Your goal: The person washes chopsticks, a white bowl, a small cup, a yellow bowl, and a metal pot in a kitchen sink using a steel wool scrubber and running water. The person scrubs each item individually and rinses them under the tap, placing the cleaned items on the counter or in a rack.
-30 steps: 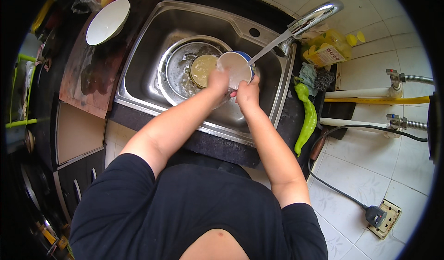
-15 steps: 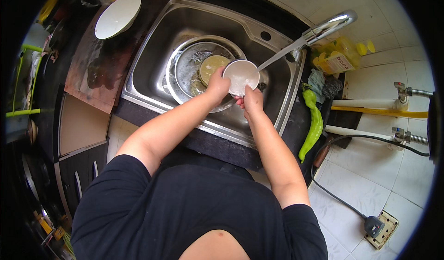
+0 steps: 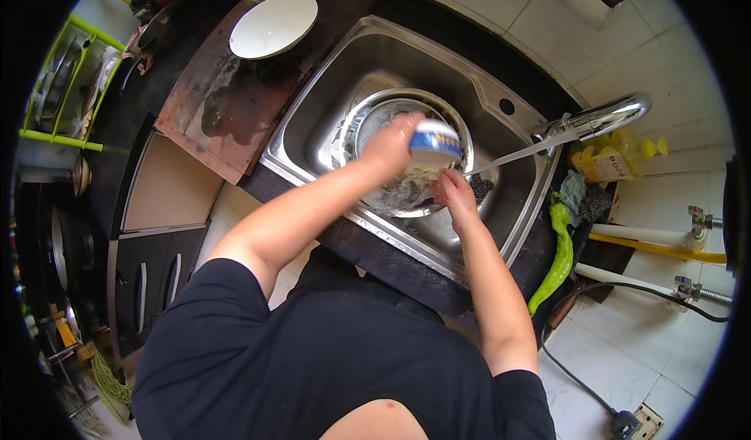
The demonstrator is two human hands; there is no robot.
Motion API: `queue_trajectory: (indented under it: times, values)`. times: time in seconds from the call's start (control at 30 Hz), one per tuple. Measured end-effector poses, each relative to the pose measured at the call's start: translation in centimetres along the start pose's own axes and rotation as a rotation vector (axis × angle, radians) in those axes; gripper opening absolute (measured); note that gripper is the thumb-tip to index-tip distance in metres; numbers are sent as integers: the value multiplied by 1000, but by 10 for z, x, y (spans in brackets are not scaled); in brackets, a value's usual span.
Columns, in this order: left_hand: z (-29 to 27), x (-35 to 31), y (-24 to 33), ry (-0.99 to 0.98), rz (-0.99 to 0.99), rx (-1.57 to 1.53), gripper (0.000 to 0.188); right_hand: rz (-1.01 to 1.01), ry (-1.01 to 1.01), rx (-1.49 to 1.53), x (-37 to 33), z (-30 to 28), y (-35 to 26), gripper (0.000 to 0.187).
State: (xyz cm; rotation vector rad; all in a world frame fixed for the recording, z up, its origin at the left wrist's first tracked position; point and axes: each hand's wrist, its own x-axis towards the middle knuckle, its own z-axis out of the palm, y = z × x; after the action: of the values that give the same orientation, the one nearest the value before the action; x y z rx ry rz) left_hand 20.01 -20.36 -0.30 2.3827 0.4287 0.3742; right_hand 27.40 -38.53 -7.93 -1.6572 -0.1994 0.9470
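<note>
A white plate (image 3: 274,25) sits on the wet brown board (image 3: 235,104) left of my sink. To my right a green cloth (image 3: 557,256) hangs over the edge, with a yellow bottle (image 3: 606,158) by the chrome tap (image 3: 598,119). A green rack (image 3: 59,88) stands far left.

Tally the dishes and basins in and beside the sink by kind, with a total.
Blue-and-white bowl, gripped by the left hand with the right hand just below it: 1
White plate on the counter beside the sink: 1
Round metal basin inside the steel sink: 1
Total: 3
</note>
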Motion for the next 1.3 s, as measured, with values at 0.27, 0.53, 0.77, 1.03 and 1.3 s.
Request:
queue_trajectory:
  times: [0.27, 0.53, 0.77, 1.03, 1.3]
  values:
    - [-160, 79, -82, 573, -324, -443, 37, -549, 42, -1049, 19, 42, 10, 44]
    - [-242, 114, -190, 315, -681, -482, 38, -348, 15, -1526, 46, 48, 12, 22]
    - [-237, 133, -209, 106, -804, -384, 37, -94, -18, -1167, 50, 65, 9, 18]
    - [-247, 150, -257, 21, -877, -112, 36, -28, 233, -199, 49, 65, 7, 29]
    - [-166, 103, -129, 383, 345, 399, 35, -8, 78, 879, 6, 44, -18, 25]
